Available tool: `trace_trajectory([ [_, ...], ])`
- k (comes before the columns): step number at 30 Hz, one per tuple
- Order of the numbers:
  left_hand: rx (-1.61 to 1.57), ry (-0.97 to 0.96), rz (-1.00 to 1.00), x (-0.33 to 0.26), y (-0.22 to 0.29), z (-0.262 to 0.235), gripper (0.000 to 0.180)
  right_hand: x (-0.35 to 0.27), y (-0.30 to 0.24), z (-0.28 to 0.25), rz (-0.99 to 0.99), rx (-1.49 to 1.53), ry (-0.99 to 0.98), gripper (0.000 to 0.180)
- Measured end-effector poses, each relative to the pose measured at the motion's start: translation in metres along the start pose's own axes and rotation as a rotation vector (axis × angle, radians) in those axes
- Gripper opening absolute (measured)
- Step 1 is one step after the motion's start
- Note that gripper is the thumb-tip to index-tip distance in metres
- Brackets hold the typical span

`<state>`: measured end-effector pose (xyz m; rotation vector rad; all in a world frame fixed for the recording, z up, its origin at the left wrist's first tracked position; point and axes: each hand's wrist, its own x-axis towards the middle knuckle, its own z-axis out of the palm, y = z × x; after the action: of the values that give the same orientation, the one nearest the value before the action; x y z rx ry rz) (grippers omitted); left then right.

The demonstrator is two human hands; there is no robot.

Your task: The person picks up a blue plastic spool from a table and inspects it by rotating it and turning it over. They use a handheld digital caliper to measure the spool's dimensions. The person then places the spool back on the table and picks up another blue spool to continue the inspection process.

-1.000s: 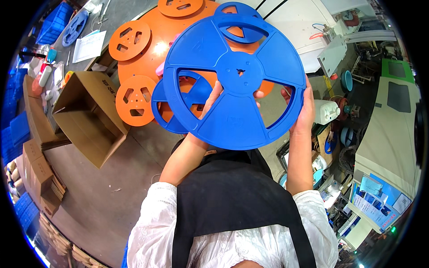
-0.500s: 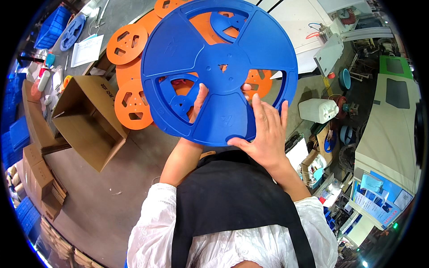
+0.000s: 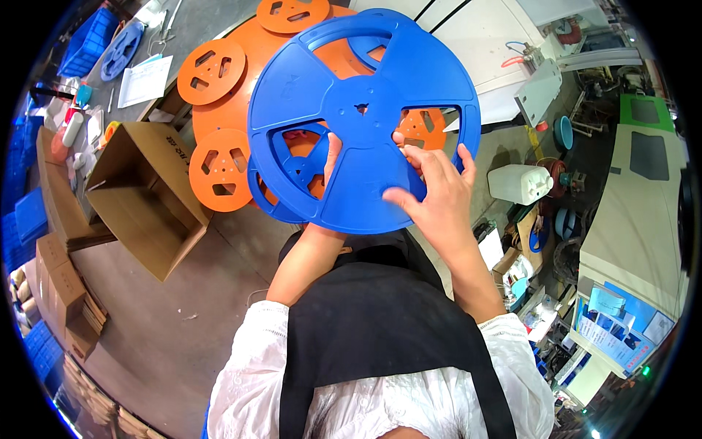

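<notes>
A large blue plastic reel (image 3: pixel 365 183) with cut-out windows is tilted up in front of me, held by both hands. My left hand (image 3: pixel 333 155) grips it from below; its thumb shows through the left window, and the other fingers are hidden behind the reel. My right hand (image 3: pixel 442 194) is closed at the lower right, its thumb over the front face and fingers at the right window. Behind the held reel, another blue reel (image 3: pixel 262 192) shows at the lower left. More blue (image 3: pixel 362 50) shows past its upper part.
Orange discs with slots (image 3: pixel 212 72) lie around a big orange round surface (image 3: pixel 256 66). An open cardboard box (image 3: pixel 146 197) stands to the left. On the grey table are papers (image 3: pixel 143 82) and a blue reel (image 3: pixel 121 51). A white jerrycan (image 3: pixel 519 183) and a machine (image 3: pixel 636 219) are at right.
The held reel has shifted slightly and turned, showing more of the blue reel behind at lower left. My right hand's fingers have bent inward, and its thumb has moved up onto the face.
</notes>
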<state>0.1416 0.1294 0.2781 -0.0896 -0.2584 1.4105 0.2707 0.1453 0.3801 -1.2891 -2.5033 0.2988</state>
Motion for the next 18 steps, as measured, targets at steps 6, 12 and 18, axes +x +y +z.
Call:
trace_trajectory([
  [6, -0.067, 0.065, -0.018, -0.005, 0.002, 0.0, 0.077, 0.0, -0.008, 0.0, 0.0, -0.084, -0.057, 0.063],
  [12, -0.006, 0.004, -0.032, -0.011, 0.009, -0.009, 0.075, -0.004, 0.006, 0.014, -0.02, 0.053, 0.041, 0.038],
  [18, 0.054, 0.02, -0.113, -0.028, 0.021, -0.012, 0.074, -0.016, 0.026, 0.016, -0.172, -0.028, 0.132, 0.039],
])
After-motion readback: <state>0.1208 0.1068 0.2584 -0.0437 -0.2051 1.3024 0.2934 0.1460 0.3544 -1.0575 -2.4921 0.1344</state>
